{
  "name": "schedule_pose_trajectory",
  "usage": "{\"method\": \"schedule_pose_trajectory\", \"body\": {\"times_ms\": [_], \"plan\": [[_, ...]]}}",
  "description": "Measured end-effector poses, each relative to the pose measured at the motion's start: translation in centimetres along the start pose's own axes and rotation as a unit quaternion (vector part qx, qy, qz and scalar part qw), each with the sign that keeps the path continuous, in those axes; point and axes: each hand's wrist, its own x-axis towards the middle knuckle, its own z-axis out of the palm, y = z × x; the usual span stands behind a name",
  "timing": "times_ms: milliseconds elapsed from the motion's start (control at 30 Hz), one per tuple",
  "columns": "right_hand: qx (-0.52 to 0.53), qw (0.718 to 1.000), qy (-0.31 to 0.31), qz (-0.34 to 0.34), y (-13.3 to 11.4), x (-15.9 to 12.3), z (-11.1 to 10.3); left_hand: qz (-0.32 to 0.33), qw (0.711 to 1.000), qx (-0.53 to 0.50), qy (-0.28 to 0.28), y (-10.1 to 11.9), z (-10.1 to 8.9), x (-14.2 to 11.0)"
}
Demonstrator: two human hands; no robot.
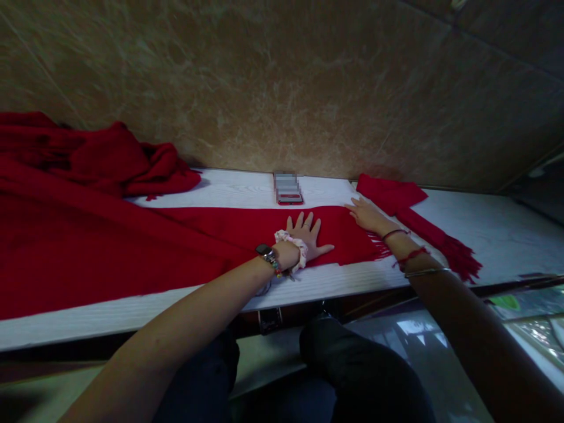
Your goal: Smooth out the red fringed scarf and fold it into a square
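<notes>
A long red scarf (220,230) with a fringed end lies stretched along the white tabletop. My left hand (305,236) rests flat on it, palm down with the fingers spread. Near the fringed end, my right hand (365,215) reaches over the scarf's far edge, its fingers extended and touching the cloth there. Neither hand grips anything. To the right of my right hand lies a second red fringed piece (423,229), partly folded. On the left, the long scarf widens into a loose, broad spread of cloth.
A bunched heap of red cloth (118,155) sits at the back left against the brown marbled wall (264,82). A phone (288,188) lies at the back of the white tabletop (308,286). Clear plastic packaging (529,305) is at the lower right.
</notes>
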Motion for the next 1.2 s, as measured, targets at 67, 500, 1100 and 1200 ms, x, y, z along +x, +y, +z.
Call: {"method": "schedule_pose_trajectory", "body": {"times_ms": [67,500,1100,1200], "plan": [[0.003,0.999,0.048,0.016,-0.7,-0.4,-0.4,0.007,1.000,-0.001,0.003,0.0,0.1,0.1],[0.161,0.979,0.006,0.125,-1.4,-2.8,-1.8,-0.001,1.000,0.005,-0.011,0.2,-0.4,-0.1],[0.105,0.991,0.080,-0.015,-4.4,-2.5,1.0,-0.008,1.000,0.005,0.006,0.1,0.2,0.2],[0.097,0.993,0.065,0.010,-4.6,-2.4,1.5,-0.006,1.000,-0.001,0.003,0.0,0.0,0.1]]}}
